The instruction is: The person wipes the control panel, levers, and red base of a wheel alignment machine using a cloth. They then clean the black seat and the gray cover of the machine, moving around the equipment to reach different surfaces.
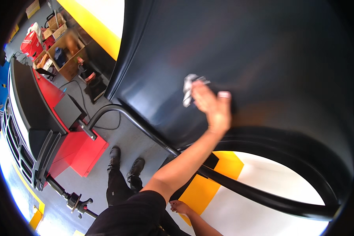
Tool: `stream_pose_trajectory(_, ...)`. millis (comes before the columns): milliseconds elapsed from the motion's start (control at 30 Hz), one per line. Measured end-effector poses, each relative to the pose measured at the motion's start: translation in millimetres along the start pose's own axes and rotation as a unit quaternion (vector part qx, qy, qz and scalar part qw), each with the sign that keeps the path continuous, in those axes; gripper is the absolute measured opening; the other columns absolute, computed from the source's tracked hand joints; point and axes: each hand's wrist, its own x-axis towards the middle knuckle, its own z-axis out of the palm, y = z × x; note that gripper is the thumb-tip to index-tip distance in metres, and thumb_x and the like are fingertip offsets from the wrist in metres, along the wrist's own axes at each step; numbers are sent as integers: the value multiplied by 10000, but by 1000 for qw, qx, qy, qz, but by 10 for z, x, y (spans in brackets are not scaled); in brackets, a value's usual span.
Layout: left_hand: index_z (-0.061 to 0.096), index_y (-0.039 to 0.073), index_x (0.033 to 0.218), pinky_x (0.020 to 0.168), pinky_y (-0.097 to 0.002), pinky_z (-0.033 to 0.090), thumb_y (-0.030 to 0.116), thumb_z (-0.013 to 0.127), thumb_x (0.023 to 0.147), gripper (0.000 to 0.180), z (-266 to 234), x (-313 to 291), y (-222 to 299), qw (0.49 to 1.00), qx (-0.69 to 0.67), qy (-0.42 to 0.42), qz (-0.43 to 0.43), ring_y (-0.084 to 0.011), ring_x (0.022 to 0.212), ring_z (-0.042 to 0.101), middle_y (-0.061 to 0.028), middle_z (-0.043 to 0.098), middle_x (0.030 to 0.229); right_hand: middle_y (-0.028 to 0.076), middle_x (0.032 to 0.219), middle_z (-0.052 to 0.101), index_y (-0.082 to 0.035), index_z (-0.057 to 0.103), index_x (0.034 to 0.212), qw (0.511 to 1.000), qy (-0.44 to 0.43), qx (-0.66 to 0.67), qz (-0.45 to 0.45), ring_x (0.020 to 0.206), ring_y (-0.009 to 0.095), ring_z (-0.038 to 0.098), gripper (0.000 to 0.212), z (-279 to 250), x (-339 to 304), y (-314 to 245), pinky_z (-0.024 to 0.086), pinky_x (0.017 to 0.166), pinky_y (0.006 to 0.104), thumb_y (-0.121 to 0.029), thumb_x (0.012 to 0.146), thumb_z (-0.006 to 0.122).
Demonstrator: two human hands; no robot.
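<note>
Cloth (187, 93) sits under the flat left hand (212, 108), fingers outstretched, on the black fender (263, 67); the right hand (179, 207) hangs low, loosely curled, contents unclear. Any trapped grit could scratch the gloss; slipping could let fingertips smear it.

Cloth (188, 92) lying under the left hand (213, 107) on the panel (275, 74), right hand (179, 207) hanging lower down, bar (146, 128) running along the panel's near edge, grille (18, 142) standing at left, boxes (69, 70) resting on floor (120, 135) beyond
</note>
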Motion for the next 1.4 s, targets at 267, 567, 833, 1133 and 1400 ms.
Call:
stream_pose_trajectory(267, 542, 172, 1432, 1063, -786, 167, 548, 750, 728, 825, 183, -41, 2147, 832, -204, -101, 506, -354, 1379, 390, -82, 502, 1415, 93, 935, 712, -23, 584, 1367, 979, -15, -56, -193, 837, 182, 684, 377, 114, 24, -529, 557, 812, 330, -237, 1056, 566)
stream_pose_trajectory(567, 511, 93, 1500, 1169, -603, 185, 296, 648, 948, 603, -594, -205, -1173, 953, 208, -46, 216, -395, 1464, 373, -224, 444, 1564, 55, 990, 664, -63, 562, 1394, 965, -83, -118, -219, 881, 166, 639, 376, 566, 334, -354, 533, 852, 334, -268, 1079, 540)
stream_pose_trajectory(833, 272, 41, 1623, 1279, -456, 133, 266, 456, 1056, 638, -1104, -1026, -2564, 951, 140, 117, -250, -399, 1577, 135, -206, 111, 1716, 73, 1016, 681, -55, 545, 1420, 992, -94, -53, -69, 949, 166, 652, 411, 343, 255, -196, 543, 903, 337, -280, 1076, 546)
stream_pose_trajectory(1133, 599, -38, 1279, 947, -379, 532, 34, 605, 957, 329, -1450, -542, -2747, 901, 18, 340, -268, -260, 1069, 610, -163, 536, 1216, 110, 1007, 715, -57, 573, 1386, 989, -52, -82, -109, 917, 184, 705, 375, 238, 224, -359, 567, 860, 332, -258, 1070, 559)
stream_pose_trajectory(1400, 556, -35, 1144, 928, -426, 497, 63, 629, 983, 202, -1812, -202, -2874, 943, 198, 240, -121, -328, 1006, 622, -188, 625, 1087, 70, 1014, 694, -73, 571, 1397, 996, -65, 2, -56, 894, 169, 678, 368, 380, 318, 87, 558, 844, 326, -220, 1061, 546)
